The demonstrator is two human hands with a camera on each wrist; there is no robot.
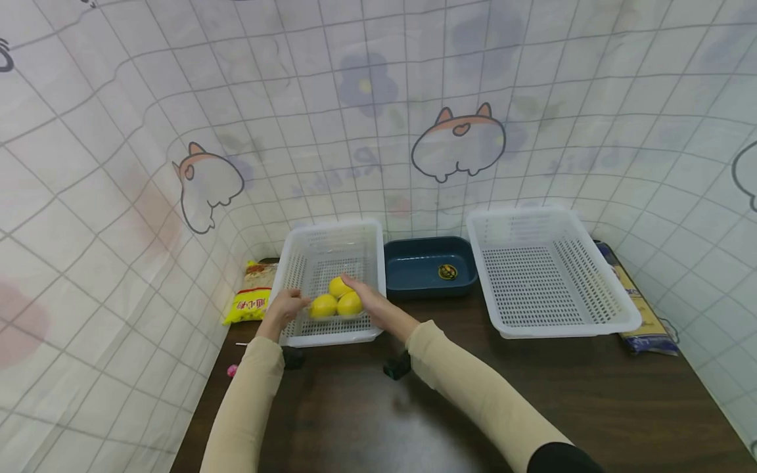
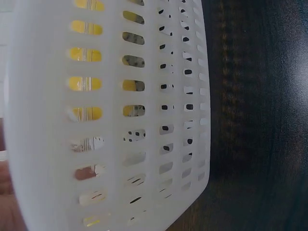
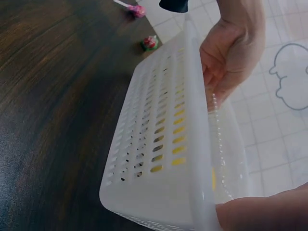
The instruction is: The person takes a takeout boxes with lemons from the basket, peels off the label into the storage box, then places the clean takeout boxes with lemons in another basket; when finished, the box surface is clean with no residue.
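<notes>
Three yellow round fruits (image 1: 323,307), like lemons, sit in a clear plastic box inside the left white basket (image 1: 332,340). The box's beaded rim (image 3: 220,139) shows in the right wrist view. At the left side of the fruits, my left hand (image 1: 286,310) pinches the box edge, fingers bent down. My right hand (image 1: 374,303) grips the opposite side, its thumb by the upper fruit; its other fingers are mostly hidden. Through the slots of the basket wall (image 2: 106,159), the left wrist view shows yellow patches.
A blue dish (image 1: 414,289) holding a small round black-gold item (image 1: 447,271) stands between the left basket and another white basket (image 1: 562,328). A yellow bag (image 1: 251,295) lies left, a blue-and-yellow packet (image 1: 644,322) right. A lollipop (image 3: 138,10) and a wrapped candy (image 3: 150,43) lie on the table.
</notes>
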